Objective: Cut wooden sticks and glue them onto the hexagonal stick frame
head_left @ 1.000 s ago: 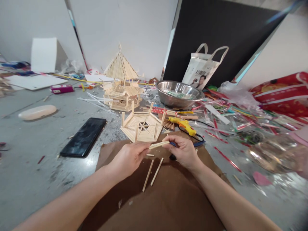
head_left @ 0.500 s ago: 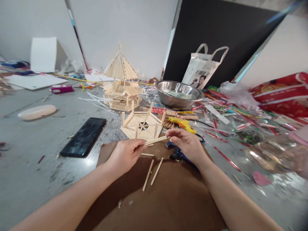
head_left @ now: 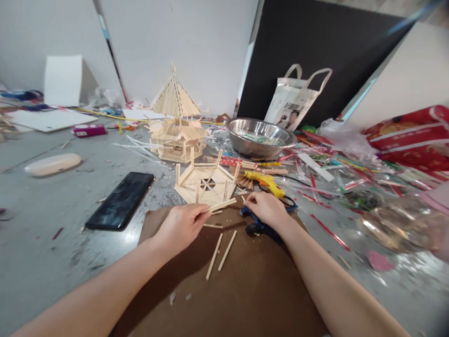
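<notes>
My left hand [head_left: 184,227] pinches pale wooden sticks [head_left: 224,204] that point to the right over the brown board [head_left: 259,290]. My right hand [head_left: 267,208] is closed above the dark blue pliers [head_left: 257,221], and the pale end of a short wooden stick [head_left: 244,199] shows at its fingertips. Two loose sticks [head_left: 227,251] lie on the board below the hands, with shorter pieces [head_left: 213,226] near my left fingers. Just beyond the hands sits a hexagonal stick base [head_left: 185,190] with upright posts.
Behind the base stands a stick pavilion [head_left: 175,100] with a pointed roof. A yellow glue gun [head_left: 264,181] lies beyond my right hand, near a steel bowl [head_left: 259,150]. At left are a phone [head_left: 121,201] and a white case [head_left: 52,164]. Coloured scraps [head_left: 322,187] litter the right.
My right hand has let go of the sticks' right end and closed its fingers, slightly lower over the pliers. My left hand still holds the sticks.
</notes>
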### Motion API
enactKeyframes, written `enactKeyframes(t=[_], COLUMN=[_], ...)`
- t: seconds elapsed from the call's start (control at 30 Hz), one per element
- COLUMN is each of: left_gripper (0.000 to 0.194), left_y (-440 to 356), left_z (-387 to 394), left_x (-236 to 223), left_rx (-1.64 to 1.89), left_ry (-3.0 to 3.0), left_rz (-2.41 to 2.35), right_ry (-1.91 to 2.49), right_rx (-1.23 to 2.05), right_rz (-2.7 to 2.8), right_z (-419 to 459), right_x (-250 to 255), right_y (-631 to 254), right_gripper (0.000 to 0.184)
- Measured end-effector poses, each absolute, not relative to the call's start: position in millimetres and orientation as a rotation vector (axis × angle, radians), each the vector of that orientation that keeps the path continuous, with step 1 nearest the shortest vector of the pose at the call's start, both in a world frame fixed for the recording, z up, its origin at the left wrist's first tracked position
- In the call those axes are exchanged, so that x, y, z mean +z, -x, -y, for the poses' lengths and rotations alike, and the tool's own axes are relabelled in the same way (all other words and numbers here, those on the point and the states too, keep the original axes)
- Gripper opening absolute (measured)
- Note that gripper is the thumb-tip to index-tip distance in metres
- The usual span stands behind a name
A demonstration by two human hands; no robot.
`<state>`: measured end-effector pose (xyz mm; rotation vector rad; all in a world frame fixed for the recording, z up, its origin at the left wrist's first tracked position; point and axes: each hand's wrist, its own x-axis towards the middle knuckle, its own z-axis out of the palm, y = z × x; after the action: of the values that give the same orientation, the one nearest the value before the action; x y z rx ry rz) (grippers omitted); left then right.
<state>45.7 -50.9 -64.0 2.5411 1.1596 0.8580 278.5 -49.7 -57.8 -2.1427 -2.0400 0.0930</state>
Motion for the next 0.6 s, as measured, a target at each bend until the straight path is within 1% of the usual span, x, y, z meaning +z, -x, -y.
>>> enactKeyframes(t=[0.17, 0.23, 0.3, 0.4, 0.47, 0.6], left_gripper=[0.020, 0.020, 0.020, 0.019, 0.019, 0.018], left_y=[-47, -47, -47, -47, -47, -47], left_z=[52, 53, 53, 53, 52, 53], left_x=[-65, -64, -64, -64, -65, -65], left_rx=[0.874, 0.868, 0.865, 0.886, 0.909, 0.938], left_ry=[-2.575, -2.585, -2.594, -2.605, -2.607, -2.598], left_rz=[-1.147, -1.150, -1.156, -1.161, -1.164, -1.173], right_ry=[2.158, 2.182, 2.226, 2.230, 2.120, 1.744], right_rx=[0.134, 0.117, 0.066, -0.097, -0.200, -0.306], right_rz=[2.000, 1.990, 1.971, 1.941, 1.934, 1.933], right_z=[41, 40, 40, 43, 47, 62], right_x=[-62, -63, -64, -61, -57, -46], right_y=[-282, -282, -280, -277, -275, -267], right_gripper=[0.016, 0.012, 0.009, 0.011, 0.012, 0.012])
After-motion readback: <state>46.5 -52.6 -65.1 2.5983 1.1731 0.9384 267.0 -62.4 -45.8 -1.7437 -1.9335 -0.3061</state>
